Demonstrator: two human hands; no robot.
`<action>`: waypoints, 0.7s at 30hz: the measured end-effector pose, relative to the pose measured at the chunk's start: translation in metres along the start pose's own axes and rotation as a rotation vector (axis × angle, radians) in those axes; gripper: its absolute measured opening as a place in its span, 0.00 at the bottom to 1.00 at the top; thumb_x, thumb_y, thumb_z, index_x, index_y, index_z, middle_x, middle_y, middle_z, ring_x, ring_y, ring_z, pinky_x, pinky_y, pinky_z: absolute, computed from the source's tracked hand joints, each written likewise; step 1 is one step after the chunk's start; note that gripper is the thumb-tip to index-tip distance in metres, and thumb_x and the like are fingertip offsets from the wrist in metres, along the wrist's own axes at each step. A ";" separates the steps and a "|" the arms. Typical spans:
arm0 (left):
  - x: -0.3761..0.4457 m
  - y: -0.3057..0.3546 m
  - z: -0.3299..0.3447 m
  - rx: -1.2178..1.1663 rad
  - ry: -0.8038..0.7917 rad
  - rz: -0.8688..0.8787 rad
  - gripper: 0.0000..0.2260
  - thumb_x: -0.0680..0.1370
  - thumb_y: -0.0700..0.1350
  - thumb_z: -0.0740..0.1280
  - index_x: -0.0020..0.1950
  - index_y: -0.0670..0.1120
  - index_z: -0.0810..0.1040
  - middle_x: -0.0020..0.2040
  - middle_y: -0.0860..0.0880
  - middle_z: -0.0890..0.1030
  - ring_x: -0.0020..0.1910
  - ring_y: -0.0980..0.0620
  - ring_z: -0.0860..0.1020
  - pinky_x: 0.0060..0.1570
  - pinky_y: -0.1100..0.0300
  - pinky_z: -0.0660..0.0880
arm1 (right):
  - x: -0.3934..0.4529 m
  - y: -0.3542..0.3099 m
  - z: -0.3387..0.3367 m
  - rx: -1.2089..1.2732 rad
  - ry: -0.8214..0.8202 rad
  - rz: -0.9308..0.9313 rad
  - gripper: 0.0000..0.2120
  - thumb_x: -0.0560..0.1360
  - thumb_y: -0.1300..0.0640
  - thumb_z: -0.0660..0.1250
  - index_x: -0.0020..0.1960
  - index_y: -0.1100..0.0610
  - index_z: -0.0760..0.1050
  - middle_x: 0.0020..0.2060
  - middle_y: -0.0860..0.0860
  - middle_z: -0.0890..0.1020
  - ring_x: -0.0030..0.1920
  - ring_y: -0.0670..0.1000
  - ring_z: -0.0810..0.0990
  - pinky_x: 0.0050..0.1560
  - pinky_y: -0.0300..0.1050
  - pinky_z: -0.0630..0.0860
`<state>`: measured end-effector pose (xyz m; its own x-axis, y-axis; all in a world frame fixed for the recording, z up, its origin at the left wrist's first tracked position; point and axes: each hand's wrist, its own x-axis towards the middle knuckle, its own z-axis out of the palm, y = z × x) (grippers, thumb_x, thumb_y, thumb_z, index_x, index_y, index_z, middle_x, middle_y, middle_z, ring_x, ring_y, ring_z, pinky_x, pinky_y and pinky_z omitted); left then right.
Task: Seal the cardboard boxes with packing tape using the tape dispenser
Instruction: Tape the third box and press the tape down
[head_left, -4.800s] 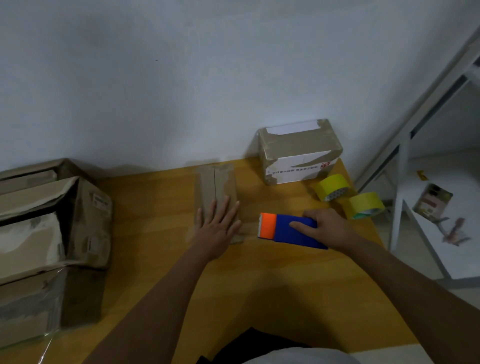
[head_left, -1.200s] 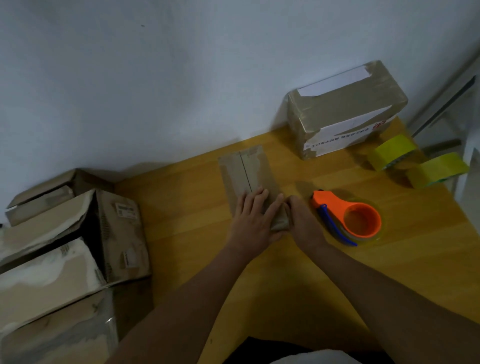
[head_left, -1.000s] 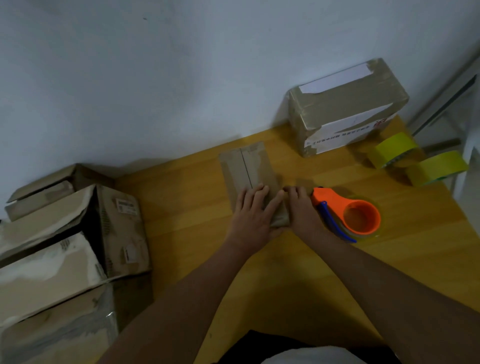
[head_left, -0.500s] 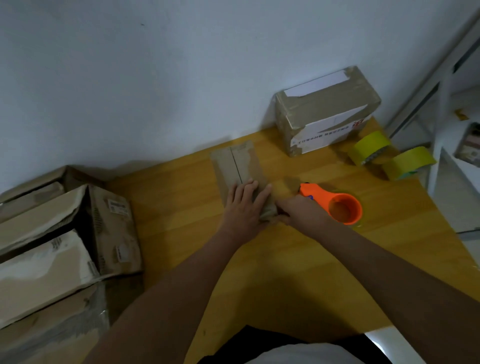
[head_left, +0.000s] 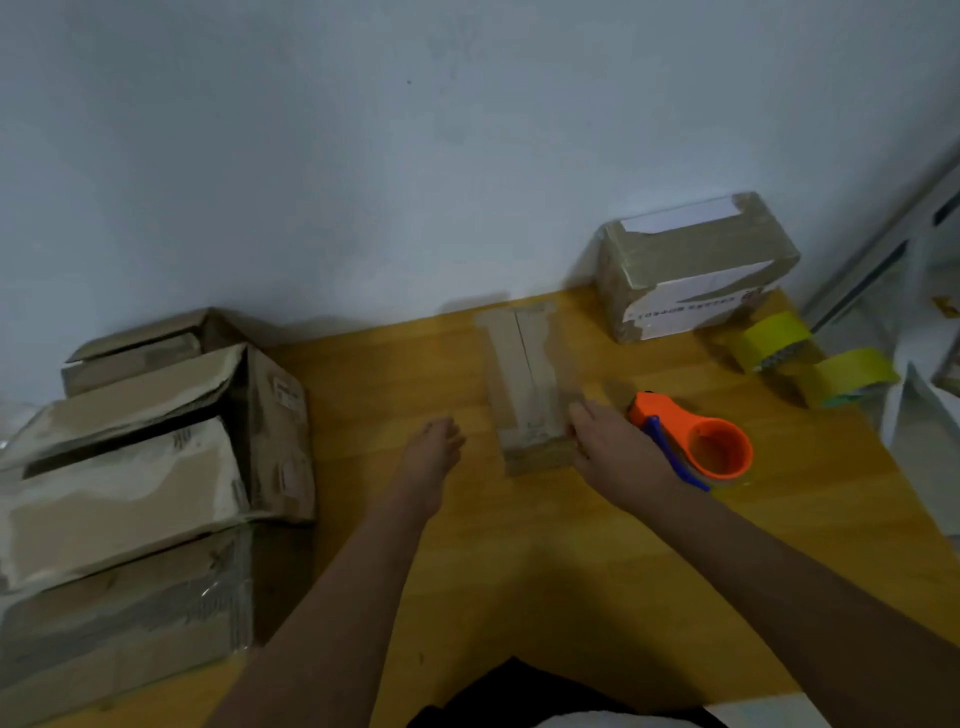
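A small narrow cardboard box (head_left: 524, 379) lies on the wooden table (head_left: 519, 561), its top seam running away from me. My right hand (head_left: 610, 449) touches the box's near right corner; its fingers are blurred. My left hand (head_left: 434, 452) hovers over the table to the left of the box, apart from it, fingers loosely bent and holding nothing. The orange tape dispenser (head_left: 693, 441) with a blue handle lies on its side just right of my right hand.
A taped box (head_left: 691, 265) with a white label stands against the wall at the back right. Two yellow tape rolls (head_left: 774, 340) (head_left: 847, 374) lie near the table's right edge. A stack of worn cardboard boxes (head_left: 135, 467) fills the left side.
My left hand has lifted off the small box and moved left over the table. My right hand stays at the box's near right corner. The camera has shifted.
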<state>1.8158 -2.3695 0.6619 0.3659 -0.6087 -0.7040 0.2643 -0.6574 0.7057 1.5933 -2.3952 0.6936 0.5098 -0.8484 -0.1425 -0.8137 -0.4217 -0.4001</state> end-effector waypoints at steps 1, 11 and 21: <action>-0.003 -0.010 -0.001 -0.098 -0.057 -0.080 0.19 0.84 0.49 0.60 0.67 0.37 0.72 0.61 0.41 0.78 0.59 0.46 0.78 0.61 0.52 0.74 | 0.004 -0.006 0.002 -0.040 -0.045 -0.014 0.05 0.78 0.57 0.61 0.52 0.57 0.68 0.50 0.54 0.73 0.51 0.55 0.74 0.47 0.49 0.73; -0.017 -0.047 -0.006 -0.265 -0.226 0.009 0.05 0.80 0.44 0.68 0.47 0.44 0.78 0.42 0.50 0.81 0.45 0.54 0.79 0.43 0.64 0.76 | 0.029 -0.031 0.010 -0.232 -0.144 0.066 0.19 0.77 0.41 0.62 0.59 0.55 0.71 0.54 0.53 0.74 0.54 0.53 0.76 0.50 0.47 0.77; -0.017 -0.060 0.011 -0.222 -0.046 0.267 0.08 0.81 0.44 0.66 0.42 0.45 0.75 0.38 0.51 0.77 0.40 0.54 0.75 0.48 0.59 0.73 | 0.034 -0.046 0.015 -0.367 -0.118 0.124 0.24 0.75 0.36 0.62 0.58 0.55 0.73 0.54 0.53 0.76 0.54 0.53 0.77 0.47 0.45 0.75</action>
<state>1.7838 -2.3244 0.6308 0.4089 -0.7690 -0.4913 0.3540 -0.3625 0.8621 1.6524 -2.3999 0.6935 0.4123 -0.8668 -0.2805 -0.9060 -0.4224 -0.0262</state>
